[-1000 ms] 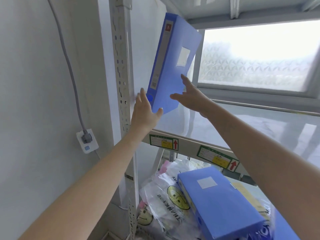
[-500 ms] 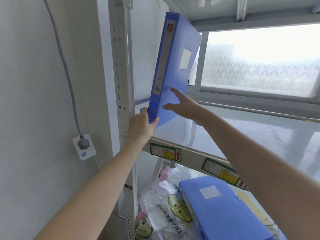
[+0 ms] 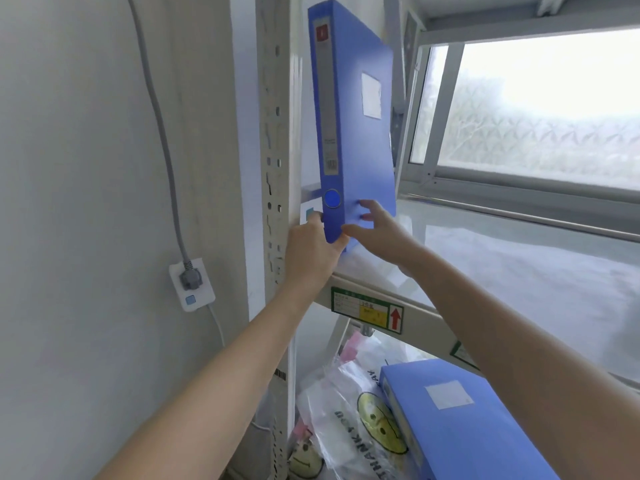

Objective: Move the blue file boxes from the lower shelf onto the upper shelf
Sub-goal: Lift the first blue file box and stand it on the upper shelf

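Note:
A blue file box stands nearly upright at the left end of the upper shelf, spine toward me, close to the shelf post. My left hand grips its bottom corner from the left and below. My right hand presses its fingers against the box's lower right face. A second blue file box lies flat on the lower shelf, under my right forearm, with a white label on top.
A perforated metal shelf post runs up beside the box. A wall socket with a grey plug and cable is on the left wall. Plastic bags with smiley faces fill the lower shelf. A frosted window sits behind the shelf.
The blue file box has swung from a tilt to nearly upright and come down onto the left end of the upper shelf. Both hands followed it down, still on its lower end.

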